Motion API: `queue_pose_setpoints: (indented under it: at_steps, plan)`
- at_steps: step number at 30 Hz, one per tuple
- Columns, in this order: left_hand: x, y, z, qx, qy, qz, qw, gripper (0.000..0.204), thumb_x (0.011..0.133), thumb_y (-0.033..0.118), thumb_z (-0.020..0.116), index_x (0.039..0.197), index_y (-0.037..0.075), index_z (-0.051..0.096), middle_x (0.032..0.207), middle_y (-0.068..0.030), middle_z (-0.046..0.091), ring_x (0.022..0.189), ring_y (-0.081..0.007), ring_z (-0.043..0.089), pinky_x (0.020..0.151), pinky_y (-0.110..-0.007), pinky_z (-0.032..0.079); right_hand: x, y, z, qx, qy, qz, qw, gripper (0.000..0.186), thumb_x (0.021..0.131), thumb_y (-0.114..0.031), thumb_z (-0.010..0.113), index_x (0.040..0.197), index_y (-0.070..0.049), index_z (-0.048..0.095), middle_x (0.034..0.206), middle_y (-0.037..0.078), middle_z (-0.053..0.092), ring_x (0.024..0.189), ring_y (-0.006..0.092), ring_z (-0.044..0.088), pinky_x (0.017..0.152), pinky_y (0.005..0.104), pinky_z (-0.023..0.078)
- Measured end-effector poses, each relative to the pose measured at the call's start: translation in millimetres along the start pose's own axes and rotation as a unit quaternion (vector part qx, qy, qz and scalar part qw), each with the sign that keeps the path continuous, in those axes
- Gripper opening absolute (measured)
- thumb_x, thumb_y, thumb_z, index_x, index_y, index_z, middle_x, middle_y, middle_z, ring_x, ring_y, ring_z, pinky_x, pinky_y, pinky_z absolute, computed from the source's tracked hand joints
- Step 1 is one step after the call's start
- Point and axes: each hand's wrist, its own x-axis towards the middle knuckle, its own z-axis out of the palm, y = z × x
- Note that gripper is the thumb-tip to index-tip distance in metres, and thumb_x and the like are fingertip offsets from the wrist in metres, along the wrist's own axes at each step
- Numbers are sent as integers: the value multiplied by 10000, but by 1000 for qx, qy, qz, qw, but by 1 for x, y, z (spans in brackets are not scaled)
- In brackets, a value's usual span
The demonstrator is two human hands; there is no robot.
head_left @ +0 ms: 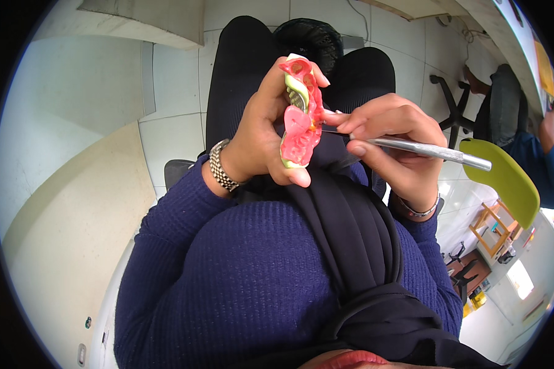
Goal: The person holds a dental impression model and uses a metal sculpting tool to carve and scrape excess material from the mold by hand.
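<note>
My left hand [261, 132] grips a small moulded piece [300, 144] of glossy pink material with pale green edging and a silvery lattice insert, held upright in front of my lap. My right hand [403, 141] is closed on a slim metal tool [428, 149] with a knurled handle. Its thin tip reaches the right side of the piece, where a small yellowish spot shows; whether it touches cannot be told. Fingers of my right hand sit close against that side. My dark-clad legs [232, 58] lie behind both hands.
Another person [505, 107] sits at upper right along a bench, beside a lime-green chair [498, 178]. A black bin [308, 37] stands on the tiled floor beyond my knees. A cream panel [68, 221] fills the left side. Wooden furniture [492, 227] stands farther back at right.
</note>
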Motion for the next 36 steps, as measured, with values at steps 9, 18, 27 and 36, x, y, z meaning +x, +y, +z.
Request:
queue_pose_setpoints:
  at_steps: [9, 18, 27, 36]
  plan:
    - [-2, 1, 4, -21, 15, 26, 999, 1038, 524, 437, 819, 1301, 28, 268, 1141, -115, 441, 964, -178, 510, 816, -315, 448, -9, 10, 10, 156, 111, -41, 981, 163, 829, 87, 561, 954, 20, 481, 964, 172, 539, 817, 237, 641, 784, 406, 576]
    - [9, 7, 2, 169, -32, 199, 965, 963, 514, 304, 830, 1261, 76, 266, 1010, -119, 517, 970, -253, 575, 947, -448, 379, -18, 9, 16, 97, 156, -37, 982, 199, 821, 104, 585, 969, 25, 478, 996, 183, 534, 779, 215, 645, 737, 307, 577]
    - [9, 9, 4, 202, -28, 244, 948, 1002, 474, 270, 876, 1251, 91, 270, 989, -107, 554, 1017, -294, 598, 994, -499, 324, -20, 8, 18, 28, 155, -56, 986, 172, 843, 77, 569, 970, 14, 472, 998, 205, 560, 777, 205, 646, 667, 279, 560]
    - [5, 9, 10, 168, 16, 180, 969, 974, 541, 401, 814, 1281, 102, 256, 913, -103, 551, 935, -307, 603, 922, -500, 382, -17, 13, 20, 169, 164, -7, 972, 142, 992, -171, 387, 1004, -49, 316, 992, 266, 593, 885, 309, 652, 734, 365, 562]
